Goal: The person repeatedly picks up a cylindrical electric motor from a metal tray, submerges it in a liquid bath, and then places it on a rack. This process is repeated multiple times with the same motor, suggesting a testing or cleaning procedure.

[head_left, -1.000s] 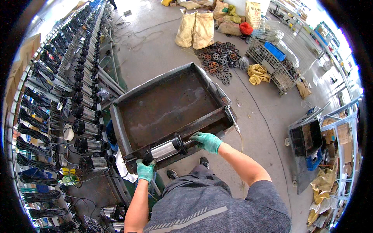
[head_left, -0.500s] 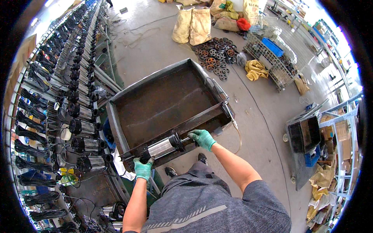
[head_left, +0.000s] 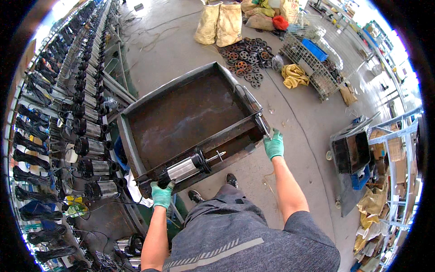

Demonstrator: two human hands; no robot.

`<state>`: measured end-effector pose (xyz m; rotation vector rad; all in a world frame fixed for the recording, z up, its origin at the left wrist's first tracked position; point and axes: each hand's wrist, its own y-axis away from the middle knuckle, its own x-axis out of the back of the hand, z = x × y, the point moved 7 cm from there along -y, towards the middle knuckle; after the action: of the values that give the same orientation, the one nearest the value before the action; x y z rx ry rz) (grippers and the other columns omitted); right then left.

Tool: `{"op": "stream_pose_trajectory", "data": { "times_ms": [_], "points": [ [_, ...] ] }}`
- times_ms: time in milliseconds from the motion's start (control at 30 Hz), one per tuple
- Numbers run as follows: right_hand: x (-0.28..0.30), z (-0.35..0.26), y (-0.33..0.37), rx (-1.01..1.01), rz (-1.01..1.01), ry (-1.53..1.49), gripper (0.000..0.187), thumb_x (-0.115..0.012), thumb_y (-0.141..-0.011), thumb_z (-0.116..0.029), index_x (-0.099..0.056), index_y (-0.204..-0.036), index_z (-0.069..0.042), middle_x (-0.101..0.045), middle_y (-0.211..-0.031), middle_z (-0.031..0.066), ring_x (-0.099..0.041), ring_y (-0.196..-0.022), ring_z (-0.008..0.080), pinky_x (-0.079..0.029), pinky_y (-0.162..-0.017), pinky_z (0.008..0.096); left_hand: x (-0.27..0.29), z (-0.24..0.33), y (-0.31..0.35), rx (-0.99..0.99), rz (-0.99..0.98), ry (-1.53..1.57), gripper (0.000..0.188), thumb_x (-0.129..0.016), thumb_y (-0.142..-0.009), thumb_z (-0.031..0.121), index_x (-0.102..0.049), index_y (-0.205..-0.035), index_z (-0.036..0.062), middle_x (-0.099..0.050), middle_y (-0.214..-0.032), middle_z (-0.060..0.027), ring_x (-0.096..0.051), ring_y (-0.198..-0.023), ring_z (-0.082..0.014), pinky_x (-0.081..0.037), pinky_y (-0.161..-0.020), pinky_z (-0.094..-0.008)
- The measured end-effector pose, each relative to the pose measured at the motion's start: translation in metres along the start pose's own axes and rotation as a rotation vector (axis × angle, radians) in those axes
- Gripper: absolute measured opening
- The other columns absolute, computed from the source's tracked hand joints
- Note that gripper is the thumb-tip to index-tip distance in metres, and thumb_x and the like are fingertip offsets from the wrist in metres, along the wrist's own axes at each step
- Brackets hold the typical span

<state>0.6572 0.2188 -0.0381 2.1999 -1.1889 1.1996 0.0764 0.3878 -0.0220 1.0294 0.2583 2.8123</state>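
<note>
A silver cylindrical motor with black ends lies tilted across the near edge of a dark metal tray. Its thin shaft points right and carries a small crosspiece near the tip. My left hand, in a green glove, grips the motor's lower-left black end. At the tray's right corner, my right hand, gloved the same way, is closed around the lower end of a slim metal hose fitting. The palm hides most of the grasped part.
Rows of similar motors with black cable coils fill the rack at left. Black wheels lie heaped beyond the tray, near tan sacks and a wire cage. A cart with a black bin stands at right.
My right hand has let go of the motor's shaft and moved right and up to the hose fitting at the tray's corner. My left hand stays on the motor. The view has shifted slightly.
</note>
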Motion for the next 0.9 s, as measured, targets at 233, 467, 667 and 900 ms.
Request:
{"op": "stream_pose_trajectory", "data": {
  "times_ms": [233,467,667,900],
  "points": [
    [-0.018,-0.074,-0.06,-0.196,-0.342,-0.219,0.066,-0.072,-0.089,-0.036,-0.043,-0.137,-0.002,-0.067,-0.114,0.0344,-0.065,-0.109,0.0494,-0.052,-0.092,0.0525,0.005,0.004,0.004,0.037,0.021,-0.012,0.074,-0.093,-0.073,0.043,-0.051,-0.114,-0.0017,-0.071,-0.104,-0.0156,-0.068,-0.095,-0.0261,-0.054,-0.089,-0.0386],
    [-0.043,-0.116,-0.058,0.128,-0.398,-0.226,0.037,-0.062,-0.098,-0.024,-0.052,-0.129,-0.007,-0.069,-0.107,0.0281,-0.066,-0.099,0.049,-0.053,-0.085,0.0498,0.004,0.002,0.005,0.104,0.011,0.03,0.068,-0.092,-0.075,0.036,-0.052,-0.116,-0.0017,-0.071,-0.106,-0.0158,-0.068,-0.095,-0.0265,-0.054,-0.089,-0.0386],
    [-0.05,-0.155,0.049,-0.192,-0.859,-0.64,0.009,-0.056,-0.096,-0.014,-0.064,-0.098,-0.01,-0.052,-0.074,-0.0041,-0.045,-0.064,0.0089,-0.04,-0.055,0.0278,0.006,0.021,0.007,0.064,-0.009,-0.03,0.068,-0.091,-0.077,0.038,-0.053,-0.117,-0.0018,-0.072,-0.106,-0.0159,-0.069,-0.096,-0.0267,-0.054,-0.089,-0.0374],
    [-0.081,-0.148,0.077,-0.374,-0.893,-0.812,0.021,-0.049,-0.095,-0.022,-0.067,-0.086,-0.014,-0.056,-0.068,-0.0013,-0.048,-0.051,0.012,-0.035,-0.043,0.0287,0.008,0.023,0.006,0.074,-0.022,-0.113,0.083,-0.093,-0.073,0.045,-0.05,-0.123,-0.0053,-0.071,-0.109,-0.0193,-0.068,-0.098,-0.0303,-0.054,-0.091,-0.039]
  ]
}}
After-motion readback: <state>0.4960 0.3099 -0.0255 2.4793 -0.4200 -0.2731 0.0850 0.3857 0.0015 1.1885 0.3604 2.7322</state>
